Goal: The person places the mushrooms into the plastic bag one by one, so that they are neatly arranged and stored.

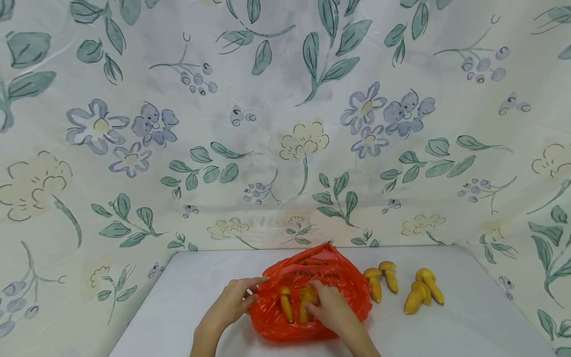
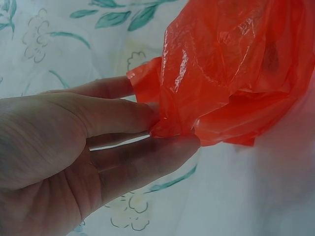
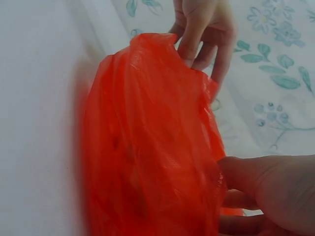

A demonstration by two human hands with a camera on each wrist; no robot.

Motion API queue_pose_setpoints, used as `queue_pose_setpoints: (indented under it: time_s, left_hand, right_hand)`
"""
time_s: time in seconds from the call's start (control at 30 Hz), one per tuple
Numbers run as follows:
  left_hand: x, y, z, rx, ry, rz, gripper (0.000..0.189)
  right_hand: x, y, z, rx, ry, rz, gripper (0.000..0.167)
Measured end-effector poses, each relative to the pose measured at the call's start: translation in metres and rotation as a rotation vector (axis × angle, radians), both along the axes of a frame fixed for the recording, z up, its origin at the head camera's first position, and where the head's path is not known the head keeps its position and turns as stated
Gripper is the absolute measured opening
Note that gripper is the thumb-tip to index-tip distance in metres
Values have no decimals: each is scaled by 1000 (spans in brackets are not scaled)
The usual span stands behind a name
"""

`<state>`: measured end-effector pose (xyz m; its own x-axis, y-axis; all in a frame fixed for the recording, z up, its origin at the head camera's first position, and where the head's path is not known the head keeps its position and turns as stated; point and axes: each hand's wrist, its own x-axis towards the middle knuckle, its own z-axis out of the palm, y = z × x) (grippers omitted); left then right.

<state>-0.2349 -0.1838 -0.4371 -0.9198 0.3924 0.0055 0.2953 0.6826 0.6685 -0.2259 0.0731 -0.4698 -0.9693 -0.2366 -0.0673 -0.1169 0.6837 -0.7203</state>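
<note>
A red plastic bag [image 1: 267, 317] lies on the white table with its mouth spread, dark printing on its inside. My left hand [image 1: 229, 303] pinches the bag's left edge between thumb and fingers; the left wrist view shows the red film [image 2: 197, 73] caught at the fingertips. One yellow mushroom [image 1: 286, 305] lies in the bag's mouth. Beside it, my right hand [image 1: 332, 308] has thumb and fingers around a second yellow mushroom [image 1: 306, 310]. In the right wrist view the right fingers [image 3: 241, 172] reach behind the bag's rim, and their tips are hidden.
Several more yellow mushrooms lie right of the bag: one pair [image 1: 389, 277] close to its edge, another pair [image 1: 415, 297] farther right, touching each other. A floral cloth [image 1: 285, 208] hangs upright along the table's back edge.
</note>
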Motion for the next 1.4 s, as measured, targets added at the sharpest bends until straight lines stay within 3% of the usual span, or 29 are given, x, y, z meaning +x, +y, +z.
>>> queue_pose_setpoints:
  time_s: [0.47,1.03,1.4]
  left_hand:
    - [1,-1,-1,-3,2,-2,43]
    - [2,-2,-1,11,4,-1,43]
    - [2,-3,-1,-3,16,5,43]
  right_hand:
    - [5,18,18,16,85,-10,56]
    - [6,50,25,82,229,-31,49]
    - [8,75,31,121,181,-126,53]
